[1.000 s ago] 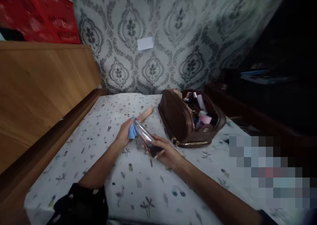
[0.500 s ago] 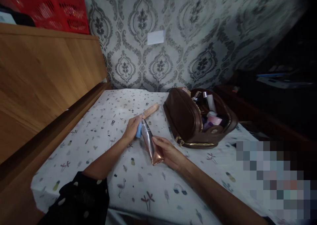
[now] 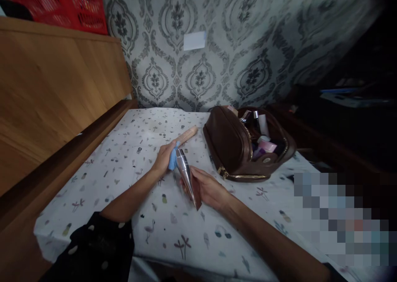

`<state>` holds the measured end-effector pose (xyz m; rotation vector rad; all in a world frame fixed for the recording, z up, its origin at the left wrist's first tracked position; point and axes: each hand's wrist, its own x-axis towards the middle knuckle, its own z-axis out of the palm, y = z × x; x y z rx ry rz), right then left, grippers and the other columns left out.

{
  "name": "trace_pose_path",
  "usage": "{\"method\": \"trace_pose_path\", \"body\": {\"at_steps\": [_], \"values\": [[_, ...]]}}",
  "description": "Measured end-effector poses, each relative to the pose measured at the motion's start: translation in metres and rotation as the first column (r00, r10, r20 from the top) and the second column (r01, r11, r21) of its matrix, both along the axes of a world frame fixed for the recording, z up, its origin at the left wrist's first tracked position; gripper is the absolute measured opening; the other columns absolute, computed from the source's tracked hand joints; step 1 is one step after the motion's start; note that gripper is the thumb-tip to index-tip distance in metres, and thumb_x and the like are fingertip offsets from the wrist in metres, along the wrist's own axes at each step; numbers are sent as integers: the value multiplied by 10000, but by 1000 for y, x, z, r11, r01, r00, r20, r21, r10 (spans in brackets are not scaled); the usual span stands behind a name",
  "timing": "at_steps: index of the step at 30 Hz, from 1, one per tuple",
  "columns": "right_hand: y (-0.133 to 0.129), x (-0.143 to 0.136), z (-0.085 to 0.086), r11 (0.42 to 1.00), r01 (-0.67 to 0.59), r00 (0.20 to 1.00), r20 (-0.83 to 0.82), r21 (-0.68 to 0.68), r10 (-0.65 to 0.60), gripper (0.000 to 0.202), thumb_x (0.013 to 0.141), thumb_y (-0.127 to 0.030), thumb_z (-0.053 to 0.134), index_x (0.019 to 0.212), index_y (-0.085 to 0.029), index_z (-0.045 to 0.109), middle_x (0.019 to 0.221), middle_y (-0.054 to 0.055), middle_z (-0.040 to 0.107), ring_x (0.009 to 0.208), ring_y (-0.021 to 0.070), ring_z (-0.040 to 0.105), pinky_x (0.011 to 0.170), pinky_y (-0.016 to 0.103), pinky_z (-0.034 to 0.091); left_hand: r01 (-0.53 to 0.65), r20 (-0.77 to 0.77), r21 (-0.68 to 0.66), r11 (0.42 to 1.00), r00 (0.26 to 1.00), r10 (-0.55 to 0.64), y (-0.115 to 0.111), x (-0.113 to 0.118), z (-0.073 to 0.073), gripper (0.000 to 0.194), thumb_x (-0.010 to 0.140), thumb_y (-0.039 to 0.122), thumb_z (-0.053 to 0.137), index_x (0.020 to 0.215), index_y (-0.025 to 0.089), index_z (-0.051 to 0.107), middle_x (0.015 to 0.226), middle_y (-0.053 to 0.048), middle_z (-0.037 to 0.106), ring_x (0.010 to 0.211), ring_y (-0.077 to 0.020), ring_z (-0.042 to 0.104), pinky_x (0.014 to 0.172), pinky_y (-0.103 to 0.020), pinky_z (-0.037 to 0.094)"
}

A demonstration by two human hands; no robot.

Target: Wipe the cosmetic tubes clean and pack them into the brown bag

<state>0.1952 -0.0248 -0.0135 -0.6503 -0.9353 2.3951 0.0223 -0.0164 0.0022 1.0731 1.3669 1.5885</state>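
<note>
My right hand [image 3: 208, 187] holds a shiny rose-gold cosmetic tube [image 3: 187, 174] by its flat crimped end, with the cap end pointing away from me. My left hand [image 3: 164, 156] grips a small blue cloth [image 3: 172, 160] and presses it against the tube's cap end. Both hands hover just above a white tablecloth [image 3: 130, 178] printed with small figures. A beige tube [image 3: 187, 134] lies on the cloth just beyond my left hand.
An open brown toiletry bag [image 3: 231, 145] with several bottles and jars inside sits to the right of my hands. A wooden headboard [image 3: 52, 87] runs along the left, with a red crate [image 3: 71, 5] on top. Patterned wallpaper is behind; dark furniture stands at right.
The tube has turned in my right hand from flat to edge-on, and the blue cloth has stayed at its cap end. The view shifted slightly.
</note>
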Motion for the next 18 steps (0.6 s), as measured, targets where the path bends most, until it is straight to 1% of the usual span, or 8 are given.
{"method": "trace_pose_path", "body": {"at_steps": [2, 5, 8, 10, 12, 14, 16, 18], "values": [[1, -2, -2, 999, 31, 998, 63, -21, -29, 270, 895, -449, 666, 888, -182, 629, 672, 32, 696, 557, 139, 633, 537, 230, 504, -9, -51, 15, 1000, 999, 10, -1, 3, 0, 503, 794, 666, 553, 648, 184, 545, 577, 27, 511, 555, -125, 457, 578, -260, 375], [1, -4, -1, 997, 69, 991, 118, -45, -63, 300, 939, -470, 596, 849, -184, 614, 652, 22, 679, 511, 126, 596, 500, 225, 486, -78, -252, 99, 992, 962, 101, -6, 8, 2, 357, 911, 511, 470, 859, 183, 601, 783, -9, 620, 741, -161, 568, 731, -279, 440], [1, -5, 1, 991, 126, 982, 147, -53, -117, 297, 965, -434, 563, 827, -177, 622, 656, 15, 673, 524, 122, 601, 490, 216, 485, -135, -458, 197, 971, 863, 213, -14, 13, 7, 229, 960, 384, 454, 1083, 210, 538, 993, -31, 629, 907, -173, 597, 845, -297, 450], [2, -5, 1, 988, 152, 979, 141, -39, -146, 288, 967, -412, 565, 828, -171, 639, 664, 14, 674, 557, 123, 619, 502, 210, 496, -137, -579, 264, 955, 770, 270, -18, 18, 10, 175, 968, 348, 464, 1072, 217, 517, 1019, -42, 600, 932, -181, 589, 857, -309, 459], [5, -5, 0, 986, 166, 980, 116, -27, -162, 275, 947, -410, 600, 820, -171, 650, 666, 11, 676, 575, 124, 625, 517, 210, 509, -105, -675, 329, 938, 669, 312, -22, 25, 11, 141, 979, 332, 457, 992, 214, 534, 992, -49, 570, 944, -192, 574, 856, -323, 470], [8, -4, -4, 981, 191, 979, 82, -25, -189, 262, 920, -413, 638, 807, -177, 651, 663, 7, 679, 574, 126, 624, 527, 215, 520, -48, -743, 369, 928, 584, 326, -28, 34, 10, 175, 992, 325, 440, 941, 209, 561, 966, -52, 549, 951, -199, 566, 845, -331, 482], [12, -3, -7, 974, 224, 974, 48, -29, -222, 251, 898, -415, 663, 800, -184, 649, 648, 1, 675, 562, 129, 618, 522, 218, 520, 25, -792, 397, 917, 514, 329, -37, 44, 7, 203, 1001, 315, 433, 943, 203, 592, 966, -58, 549, 955, -204, 566, 828, -335, 496], [16, -1, -9, 977, 208, 978, 14, -41, -207, 252, 881, -423, 679, 802, -185, 654, 624, -5, 661, 551, 131, 613, 511, 216, 515, 130, -826, 441, 888, 446, 345, -51, 54, 3, 217, 1005, 302, 428, 1000, 198, 619, 995, -72, 562, 957, -207, 567, 804, -334, 511]]}}
